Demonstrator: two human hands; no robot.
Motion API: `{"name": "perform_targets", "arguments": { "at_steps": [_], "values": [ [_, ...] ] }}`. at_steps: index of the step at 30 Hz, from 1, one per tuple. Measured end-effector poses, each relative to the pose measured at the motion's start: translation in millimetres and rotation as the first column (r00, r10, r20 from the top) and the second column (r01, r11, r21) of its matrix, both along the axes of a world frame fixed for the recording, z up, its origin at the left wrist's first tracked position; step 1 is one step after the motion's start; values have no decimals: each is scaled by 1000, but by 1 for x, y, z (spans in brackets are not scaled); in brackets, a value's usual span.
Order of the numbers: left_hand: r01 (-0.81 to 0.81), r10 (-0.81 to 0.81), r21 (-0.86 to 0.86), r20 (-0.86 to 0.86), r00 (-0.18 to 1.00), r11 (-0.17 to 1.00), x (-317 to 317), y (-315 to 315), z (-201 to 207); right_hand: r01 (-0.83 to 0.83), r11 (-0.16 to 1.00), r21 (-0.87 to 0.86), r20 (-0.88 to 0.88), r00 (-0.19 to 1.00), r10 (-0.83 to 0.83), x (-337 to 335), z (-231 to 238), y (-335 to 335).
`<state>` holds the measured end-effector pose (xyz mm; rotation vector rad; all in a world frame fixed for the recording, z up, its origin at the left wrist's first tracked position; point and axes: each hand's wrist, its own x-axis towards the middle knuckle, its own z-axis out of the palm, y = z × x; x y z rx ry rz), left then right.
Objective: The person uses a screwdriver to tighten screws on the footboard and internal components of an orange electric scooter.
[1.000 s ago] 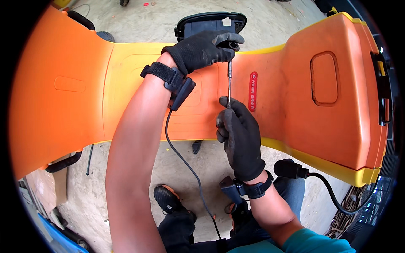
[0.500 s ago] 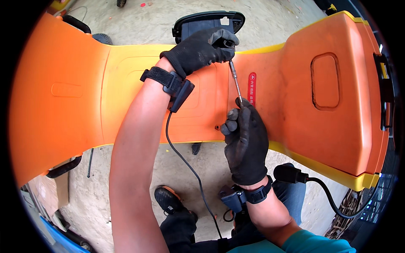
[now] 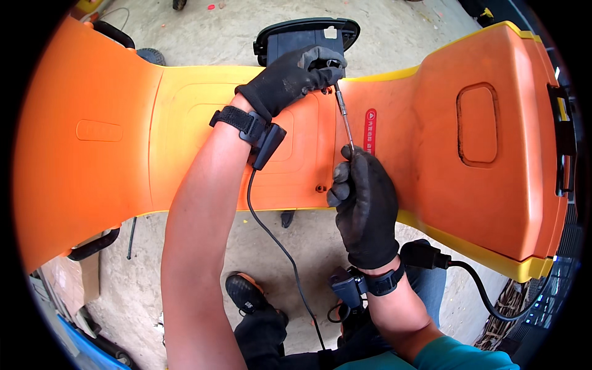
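Note:
A slim metal rod tool (image 3: 343, 111), thicker toward its far end, spans both hands above the orange body panel (image 3: 259, 185). My left hand (image 3: 290, 77), in a black glove, is closed round the tool's far end; its fingers partly cover a dark ring-like part there. My right hand (image 3: 367, 203), gloved too, pinches the near end between thumb and forefinger, its other fingers curled. A small bolt (image 3: 320, 189) sits in the panel left of my right hand. Another bolt (image 3: 327, 92) shows just under my left fingers.
A black footrest-like part (image 3: 305, 32) juts out beyond the panel's far side. An orange raised housing (image 3: 481, 142) rises at the right. Black cables (image 3: 290, 265) run from a wrist device and past the right side. A cardboard box (image 3: 74, 277) stands at the lower left.
My right hand has shifted slightly right and nearer, my left hand slightly nearer. Both keep their hold on the rod tool. The view has shifted a little, and the far bolt now shows more clearly.

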<state>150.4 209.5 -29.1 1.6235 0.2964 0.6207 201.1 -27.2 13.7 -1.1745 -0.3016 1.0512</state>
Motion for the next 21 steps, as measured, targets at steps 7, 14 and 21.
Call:
{"name": "perform_targets", "arguments": {
  "at_steps": [7, 14, 21],
  "values": [
    [-1, 8, -90, 74, 997, 996, 1, 3, -11, 11, 1000, -25, -103, 995, -14, -14, 0, -20],
    [-97, 98, 11, -65, 993, 995, 1, -9, -11, -161, 961, -226, 159, 967, 199, -33, 65, -61],
    [-108, 113, 74, -59, 992, 991, 24, -21, 6, -424, 823, -377, 598, 568, 566, -6, 195, -112]
  ]
}}
